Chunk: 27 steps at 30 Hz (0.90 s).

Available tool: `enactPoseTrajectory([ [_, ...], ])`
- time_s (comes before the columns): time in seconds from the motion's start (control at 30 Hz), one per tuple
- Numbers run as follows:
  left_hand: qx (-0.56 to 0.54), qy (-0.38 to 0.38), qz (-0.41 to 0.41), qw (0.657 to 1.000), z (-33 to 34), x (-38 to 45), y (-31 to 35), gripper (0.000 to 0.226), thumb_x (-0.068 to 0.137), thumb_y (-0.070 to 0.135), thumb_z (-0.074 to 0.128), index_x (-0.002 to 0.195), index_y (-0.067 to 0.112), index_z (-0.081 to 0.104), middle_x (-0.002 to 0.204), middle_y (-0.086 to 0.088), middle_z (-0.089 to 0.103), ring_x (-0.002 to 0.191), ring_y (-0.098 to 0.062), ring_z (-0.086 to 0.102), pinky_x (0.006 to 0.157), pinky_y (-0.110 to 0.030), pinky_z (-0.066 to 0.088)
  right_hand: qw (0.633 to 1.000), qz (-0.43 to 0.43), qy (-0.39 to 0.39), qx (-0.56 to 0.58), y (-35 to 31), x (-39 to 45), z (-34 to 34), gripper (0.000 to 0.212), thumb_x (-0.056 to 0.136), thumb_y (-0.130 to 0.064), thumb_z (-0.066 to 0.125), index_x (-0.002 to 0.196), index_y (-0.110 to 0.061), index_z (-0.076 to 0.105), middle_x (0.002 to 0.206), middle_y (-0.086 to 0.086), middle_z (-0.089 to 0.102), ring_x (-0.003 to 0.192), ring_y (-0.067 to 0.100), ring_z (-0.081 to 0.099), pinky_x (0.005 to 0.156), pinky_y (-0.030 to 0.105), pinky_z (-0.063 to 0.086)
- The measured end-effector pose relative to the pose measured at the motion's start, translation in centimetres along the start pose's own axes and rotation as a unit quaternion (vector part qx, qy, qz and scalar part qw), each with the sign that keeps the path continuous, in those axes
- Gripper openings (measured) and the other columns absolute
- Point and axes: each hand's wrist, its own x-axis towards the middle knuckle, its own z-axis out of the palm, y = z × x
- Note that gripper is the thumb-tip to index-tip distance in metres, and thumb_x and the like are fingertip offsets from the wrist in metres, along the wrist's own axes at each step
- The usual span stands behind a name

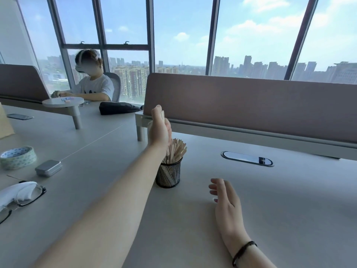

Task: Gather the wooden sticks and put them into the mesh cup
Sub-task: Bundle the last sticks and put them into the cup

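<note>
Left hand is raised above the mesh cup, fingers closed round a few wooden sticks, likely lining up a drop. Cup stands mid-tabletop, already well filled. Right hand rests loose and empty just right of it, probably on standby.

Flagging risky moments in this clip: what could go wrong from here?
1. The left hand holds a stick or sticks above the mesh cup; the cup already looks crowded with fanned-out sticks, so more may catch and spill.
2. The right hand is off the cup, so a push could tip it.
</note>
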Motion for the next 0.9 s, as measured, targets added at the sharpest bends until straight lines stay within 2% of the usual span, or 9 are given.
enactPoseTrajectory([
  [0.13, 0.027, 0.015, 0.023, 0.999, -0.2, 0.2, -2.1, 0.045, 0.093, 0.043, 0.038, 0.055, 0.022, 0.027, 0.048, 0.004, 0.022, 0.041, -0.014, 0.020, 0.045, -0.025, 0.015, 1.000, 0.007, -0.002, -0.008, 0.2, 0.2, 0.3, 0.029, 0.104, -0.035, 0.042, 0.098, -0.023, 0.068, 0.097, -0.004, 0.070, 0.087, -0.003, 0.063, 0.077, 0.025, 0.044],
  [0.3, 0.102, 0.025, 0.021, 0.994, 0.1, 0.1, -2.5, 0.072, 0.083, 0.075, 0.043, 0.039, 0.022, 0.021, 0.042, 0.006, 0.023, 0.038, -0.018, 0.023, 0.047, -0.030, 0.020, 1.000, 0.010, 0.001, 0.005, 0.2, 0.2, 0.3, 0.033, 0.104, -0.037, 0.041, 0.095, -0.022, 0.069, 0.092, -0.002, 0.071, 0.082, -0.001, 0.063, 0.075, 0.026, 0.043],
  [0.4, 0.138, 0.021, 0.012, 0.990, 0.2, 0.3, -2.4, 0.055, 0.081, 0.057, 0.046, 0.043, 0.022, 0.027, 0.047, 0.001, 0.030, 0.044, -0.022, 0.029, 0.059, -0.036, 0.029, 1.000, 0.012, 0.009, 0.012, 0.3, 0.2, 0.3, 0.034, 0.104, -0.038, 0.042, 0.092, -0.021, 0.070, 0.088, 0.000, 0.071, 0.080, 0.003, 0.064, 0.074, 0.026, 0.043],
  [0.53, 0.208, 0.001, 0.070, 0.976, -0.1, 0.7, -2.1, 0.041, 0.091, 0.028, 0.041, 0.057, 0.007, 0.050, 0.047, -0.007, 0.051, 0.053, -0.022, 0.050, 0.060, -0.031, 0.043, 1.000, 0.012, 0.002, 0.007, 0.4, 0.2, 0.3, 0.035, 0.103, -0.040, 0.043, 0.089, -0.022, 0.070, 0.084, 0.002, 0.071, 0.079, 0.005, 0.065, 0.074, 0.028, 0.045],
  [0.6, 0.236, -0.002, 0.109, 0.966, -0.5, 0.8, -2.0, 0.031, 0.095, 0.025, 0.040, 0.071, 0.015, 0.057, 0.059, -0.004, 0.061, 0.064, -0.024, 0.058, 0.065, -0.033, 0.047, 1.000, 0.006, 0.006, 0.012, 0.3, 0.2, 0.3, 0.035, 0.103, -0.038, 0.044, 0.088, -0.021, 0.071, 0.082, 0.004, 0.071, 0.078, 0.007, 0.065, 0.074, 0.027, 0.045],
  [0.67, 0.283, -0.002, 0.146, 0.948, -0.8, 0.6, -2.1, 0.028, 0.099, 0.028, 0.035, 0.081, 0.025, 0.056, 0.076, -0.004, 0.066, 0.079, -0.025, 0.063, 0.073, -0.036, 0.049, 1.000, -0.001, 0.009, 0.015, 0.2, 0.1, 0.2, 0.034, 0.103, -0.036, 0.045, 0.088, -0.019, 0.071, 0.081, 0.005, 0.071, 0.078, 0.008, 0.065, 0.073, 0.026, 0.045],
  [0.77, 0.344, -0.023, 0.137, 0.929, -1.3, 0.0, -2.8, 0.038, 0.104, 0.037, 0.027, 0.093, 0.016, 0.058, 0.093, -0.003, 0.065, 0.095, -0.026, 0.061, 0.084, -0.038, 0.045, 1.000, -0.001, 0.009, 0.018, 0.1, 0.0, 0.2, 0.034, 0.103, -0.035, 0.046, 0.087, -0.019, 0.071, 0.081, 0.006, 0.071, 0.077, 0.009, 0.065, 0.073, 0.026, 0.045],
  [0.83, 0.384, -0.035, 0.108, 0.916, -1.6, -0.6, -3.3, 0.043, 0.106, 0.041, 0.028, 0.104, 0.010, 0.057, 0.100, -0.002, 0.061, 0.100, -0.023, 0.051, 0.084, -0.032, 0.035, 1.000, -0.001, 0.011, 0.017, 0.0, -0.1, 0.1, 0.034, 0.104, -0.035, 0.046, 0.087, -0.019, 0.071, 0.081, 0.007, 0.071, 0.078, 0.009, 0.065, 0.073, 0.027, 0.045],
  [0.9, 0.354, -0.023, 0.111, 0.928, -1.7, -1.0, -3.2, 0.035, 0.105, 0.043, 0.037, 0.110, 0.014, 0.056, 0.101, 0.001, 0.061, 0.098, -0.018, 0.052, 0.080, -0.026, 0.032, 1.000, 0.000, 0.014, 0.016, 0.0, -0.1, 0.1, 0.033, 0.103, -0.035, 0.046, 0.087, -0.019, 0.071, 0.081, 0.007, 0.071, 0.077, 0.008, 0.065, 0.073, 0.027, 0.045],
])
